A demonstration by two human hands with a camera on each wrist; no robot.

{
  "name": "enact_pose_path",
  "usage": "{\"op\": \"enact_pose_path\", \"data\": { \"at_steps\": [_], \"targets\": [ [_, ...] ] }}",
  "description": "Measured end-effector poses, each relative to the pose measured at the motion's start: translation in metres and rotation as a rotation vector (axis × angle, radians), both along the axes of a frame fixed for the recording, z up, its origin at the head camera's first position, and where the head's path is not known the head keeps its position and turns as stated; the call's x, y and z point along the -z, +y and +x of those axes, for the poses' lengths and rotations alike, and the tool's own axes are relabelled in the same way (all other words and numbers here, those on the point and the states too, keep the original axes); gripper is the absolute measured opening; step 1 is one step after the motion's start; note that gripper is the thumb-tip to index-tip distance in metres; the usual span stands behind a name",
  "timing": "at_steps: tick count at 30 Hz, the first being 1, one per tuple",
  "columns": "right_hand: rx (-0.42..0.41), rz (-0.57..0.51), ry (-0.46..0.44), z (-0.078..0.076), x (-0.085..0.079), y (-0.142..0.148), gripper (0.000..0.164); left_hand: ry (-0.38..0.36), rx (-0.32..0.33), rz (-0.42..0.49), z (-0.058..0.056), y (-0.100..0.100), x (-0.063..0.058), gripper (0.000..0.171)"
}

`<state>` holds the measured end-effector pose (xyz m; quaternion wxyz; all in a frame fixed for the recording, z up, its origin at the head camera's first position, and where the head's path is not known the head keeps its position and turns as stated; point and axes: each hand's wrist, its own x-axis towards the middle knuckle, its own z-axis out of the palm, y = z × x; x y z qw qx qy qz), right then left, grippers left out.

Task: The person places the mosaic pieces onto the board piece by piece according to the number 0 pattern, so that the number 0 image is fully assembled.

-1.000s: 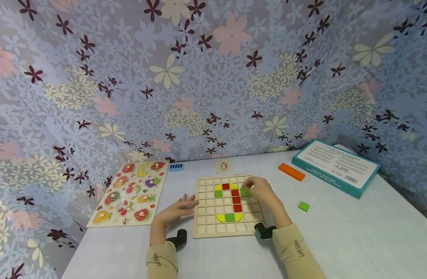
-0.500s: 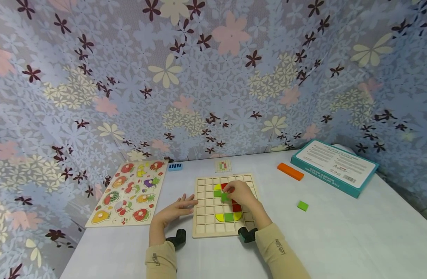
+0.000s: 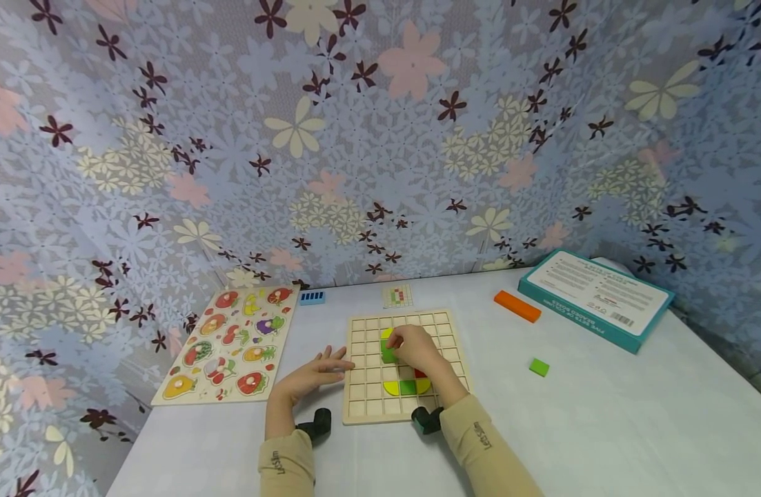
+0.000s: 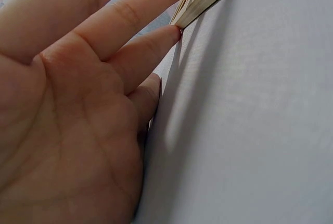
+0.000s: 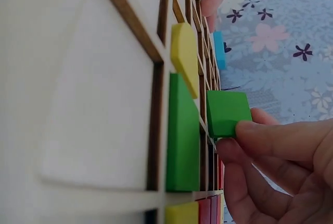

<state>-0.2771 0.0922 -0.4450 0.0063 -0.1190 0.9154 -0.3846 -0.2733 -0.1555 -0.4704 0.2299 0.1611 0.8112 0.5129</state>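
Observation:
My right hand (image 3: 419, 348) pinches a green square tile (image 5: 228, 112) between thumb and fingers, just over the upper left-middle of the wooden grid board (image 3: 364, 408). It hides part of the pattern there. Lower down on the board sit a yellow curved piece (image 3: 390, 388), a green tile (image 3: 408, 387) and another yellow piece; part of a red tile (image 3: 420, 373) shows beside my wrist. My left hand (image 3: 312, 378) lies with fingers extended, and its fingertips touch the board's left edge, as the left wrist view also shows.
Left of the board lies a fruit puzzle board (image 3: 228, 345). Behind are a small blue piece (image 3: 312, 297) and a pattern card (image 3: 397, 295). To the right lie an orange bar (image 3: 517, 306), a loose green tile (image 3: 539, 367) and a teal box (image 3: 597, 297).
My right hand has carried the green tile leftward, from the board's upper right to over its left-middle columns. My left hand has stayed at the board's edge.

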Motion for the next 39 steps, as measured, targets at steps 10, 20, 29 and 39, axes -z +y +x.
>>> {"op": "enact_pose_path", "data": {
  "at_steps": [10, 20, 29, 39],
  "targets": [
    [-0.006, 0.096, -0.02, -0.002, 0.001, -0.002, 0.015, -0.003, 0.001, 0.001, 0.0, 0.001, 0.0, 0.033],
    [-0.03, 0.128, -0.04, 0.002, -0.002, -0.001, 0.019, -0.005, 0.006, 0.01, 0.0, 0.0, 0.0, 0.033],
    [-0.036, 0.085, -0.04, 0.003, -0.002, 0.004, 0.016, -0.002, -0.001, 0.009, 0.001, 0.0, -0.001, 0.033],
    [-0.014, 0.028, -0.067, 0.007, -0.01, 0.023, 0.013, -0.008, 0.002, 0.013, 0.0, 0.0, 0.0, 0.033]
  ]
}}
